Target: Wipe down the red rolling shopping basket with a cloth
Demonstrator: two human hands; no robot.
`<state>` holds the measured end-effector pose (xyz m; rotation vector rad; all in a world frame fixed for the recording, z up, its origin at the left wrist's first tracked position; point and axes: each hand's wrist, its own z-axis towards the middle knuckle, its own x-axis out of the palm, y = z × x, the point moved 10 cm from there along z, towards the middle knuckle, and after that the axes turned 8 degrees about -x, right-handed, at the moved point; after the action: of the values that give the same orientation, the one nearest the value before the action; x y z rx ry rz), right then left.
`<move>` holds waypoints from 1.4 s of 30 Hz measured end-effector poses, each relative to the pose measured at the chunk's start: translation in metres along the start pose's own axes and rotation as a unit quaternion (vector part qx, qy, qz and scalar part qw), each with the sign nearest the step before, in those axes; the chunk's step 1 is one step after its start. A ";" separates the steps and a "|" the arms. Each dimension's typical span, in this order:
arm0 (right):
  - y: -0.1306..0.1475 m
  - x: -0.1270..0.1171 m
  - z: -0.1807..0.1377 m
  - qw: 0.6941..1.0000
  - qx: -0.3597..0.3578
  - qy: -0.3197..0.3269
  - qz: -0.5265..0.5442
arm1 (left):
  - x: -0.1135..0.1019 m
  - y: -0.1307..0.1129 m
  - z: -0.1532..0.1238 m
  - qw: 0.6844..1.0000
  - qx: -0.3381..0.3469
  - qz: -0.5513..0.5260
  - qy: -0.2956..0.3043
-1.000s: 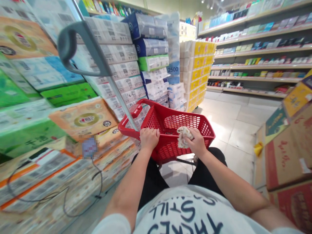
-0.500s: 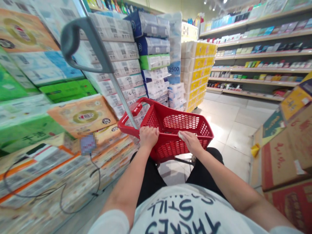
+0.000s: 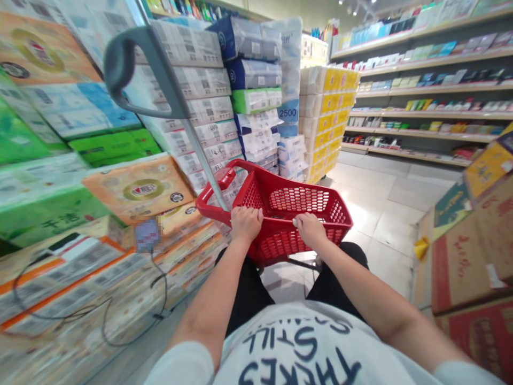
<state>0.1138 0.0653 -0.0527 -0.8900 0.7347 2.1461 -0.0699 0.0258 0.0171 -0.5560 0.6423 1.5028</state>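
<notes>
pale tiled floor [image 3: 385, 208], stacked tissue packs [image 3: 248, 101] left, stocked shelves [image 3: 425, 91] right, cardboard boxes [image 3: 473, 251]

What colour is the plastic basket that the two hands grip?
The basket is red, with small holes all over its walls; the head view shows it best.

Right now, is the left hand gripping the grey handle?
No, the left hand grips the red basket by its near rim; the grey handle stands untouched above.

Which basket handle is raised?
The grey pull handle, standing tall; the red carry handle lies low against the basket.
</notes>
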 end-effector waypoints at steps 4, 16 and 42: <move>-0.004 0.006 0.012 0.999 0.033 0.027 -0.021 | 0.001 0.002 0.000 1.000 -0.011 -0.016 0.007; 0.003 0.007 0.001 1.000 -0.008 -0.003 0.008 | 0.002 0.002 0.000 1.000 -0.007 -0.010 0.005; 0.046 0.021 0.024 0.998 -0.033 0.052 -0.011 | -0.001 0.000 -0.002 1.000 0.004 -0.005 0.003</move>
<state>0.0589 0.0626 -0.0442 -1.0461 0.7045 2.1294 -0.0699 0.0236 0.0168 -0.5563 0.6486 1.4899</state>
